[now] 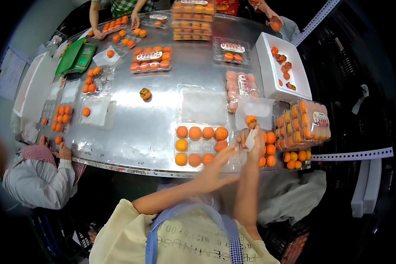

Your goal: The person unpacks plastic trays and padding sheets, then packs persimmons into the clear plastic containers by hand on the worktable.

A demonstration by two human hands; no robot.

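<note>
Seems to be pinching an orange fruit point(251, 120) in the fingertips of the right hand point(258, 143), just right of centre in the frame, with a white wipe point(250, 140) caught lower in the same closed grip. Holding the left hand point(214, 170) close by, fingers spread and blurred, with nothing visible in it. Cannot tell of any contact between left fingertips and wipe.

Best to pinch lightly, to avoid bruising. Better to turn the fruit by its sides, sparing the green cap, and to keep the wipe flat rather than bunched.

Just above the grip, note a white sheet point(253, 108). To the left, at lower centre, find a clear tray point(201, 145) with rows of fruit; lift the left hand well over its corner to avoid knocking any. Farther right, see stacked packs point(303, 125); toward the upper right, a foam box point(290, 95) with capped fruit inside. Left of centre, find a lone fruit point(145, 93) on the metal table point(132, 143).
</note>
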